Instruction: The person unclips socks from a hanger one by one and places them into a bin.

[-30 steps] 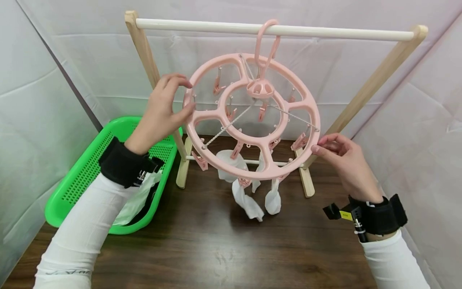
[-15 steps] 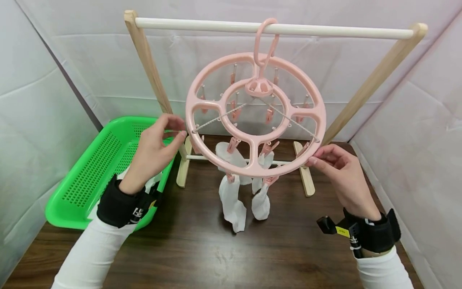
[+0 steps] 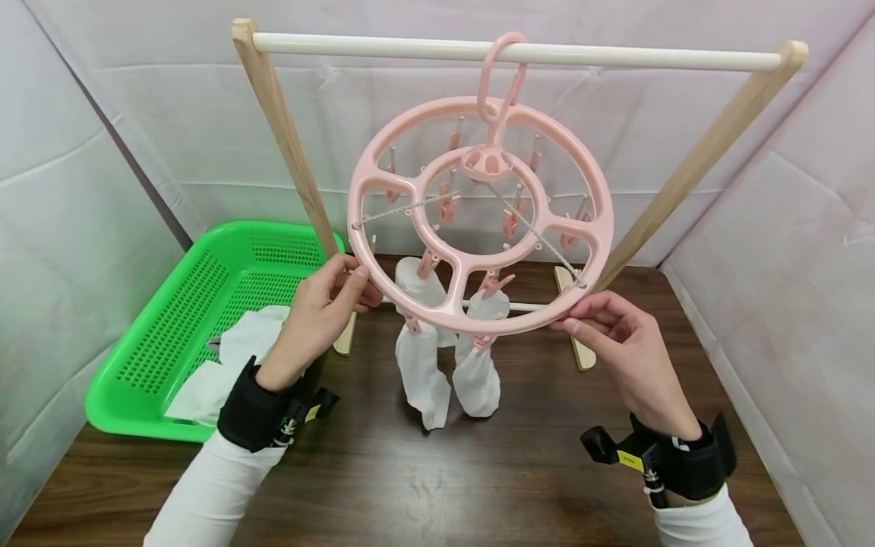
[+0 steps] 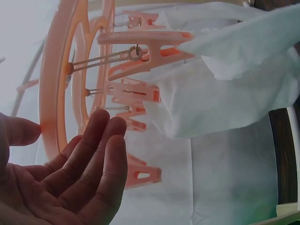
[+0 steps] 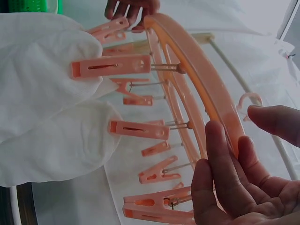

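Observation:
A round pink clip hanger [image 3: 487, 161] hangs by its hook from the white bar. My left hand [image 3: 328, 304] holds the ring at its lower left, thumb [image 4: 24, 131] on the outer side and fingers under the rim. At the lower right, my right hand [image 3: 618, 346] has the rim between thumb and fingers, the other fingers loosely bent. Several white socks hang from clips at the near side, among them a front left sock [image 3: 420, 372] and a front right sock [image 3: 477, 380]. Pink clips [image 5: 112, 65] grip their ends; other clips around the ring hold nothing.
A wooden stand [image 3: 283, 129] carries the white bar [image 3: 383, 47] across the back. To the left, a green basket [image 3: 130, 357] holds white cloth items [image 3: 249, 334]. Pale fabric walls surround the dark wooden table [image 3: 519, 471].
The ring has turned, its near side and hanging socks shifting left. My left hand came off the upper left rim, moved down and took the rim lower. My right hand slid slightly down-left.

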